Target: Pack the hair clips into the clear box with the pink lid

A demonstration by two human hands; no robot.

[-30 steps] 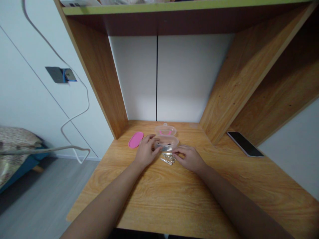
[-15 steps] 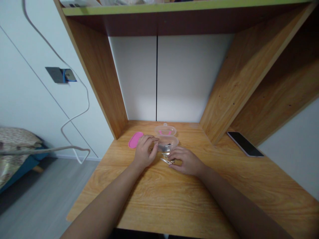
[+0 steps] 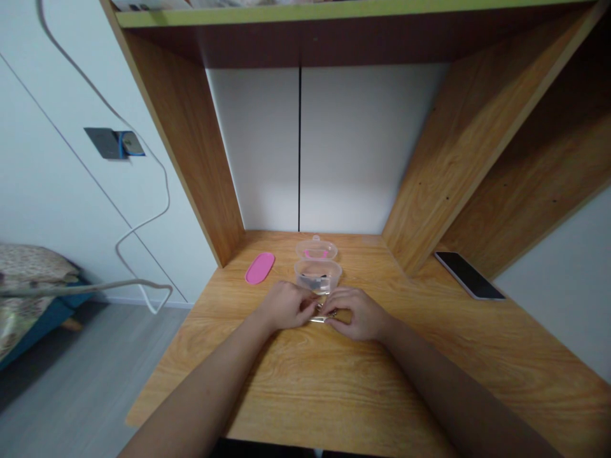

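Note:
My left hand (image 3: 289, 305) and my right hand (image 3: 356, 313) meet over the desk just in front of a clear plastic box. Between them lie several small shiny metal pieces (image 3: 317, 319), slim and gold or silver; their exact kind is too small to tell. The fingers of my right hand are closed round some of these pieces. My left fingertips are pinched together beside them, and what they hold is hidden. Dark and pale small items rest inside the clear box (image 3: 338, 272), whose hinged lid (image 3: 331, 249) stands open behind it.
A pink oval tray or lid (image 3: 260, 268) lies left of the box. At the right, a dark-screened phone or tablet (image 3: 469, 275) rests by the shelf's upright panel (image 3: 429, 184). A white cable (image 3: 168, 191) hangs at the left.
My left hand has come away from the box and moved down and right to the metal pieces. My right hand stays close to its former place, still on them.

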